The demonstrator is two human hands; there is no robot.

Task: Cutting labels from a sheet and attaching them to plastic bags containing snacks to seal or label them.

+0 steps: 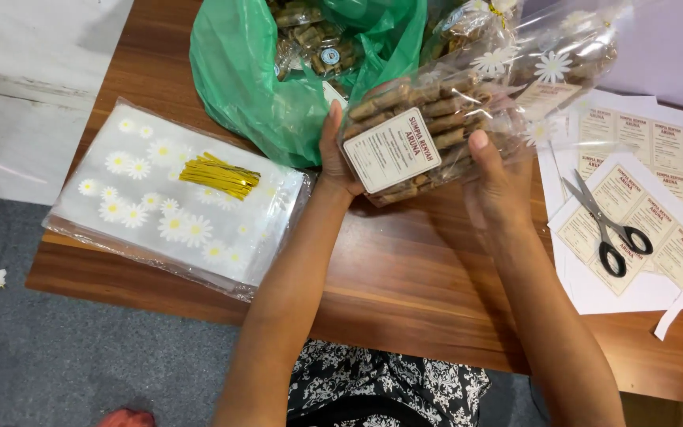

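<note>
Both my hands hold a clear daisy-print bag of brown rolled snacks over the wooden table. A cream label card sits inside its front. My left hand grips the bag's left end, thumb up along its side. My right hand supports it from below right, thumb pressed on the front. The bag's open top trails away to the upper right.
A green plastic bag with more packed snacks lies behind. A stack of empty daisy-print bags carries a bundle of gold twist ties at left. Black-handled scissors rest on printed label sheets at right.
</note>
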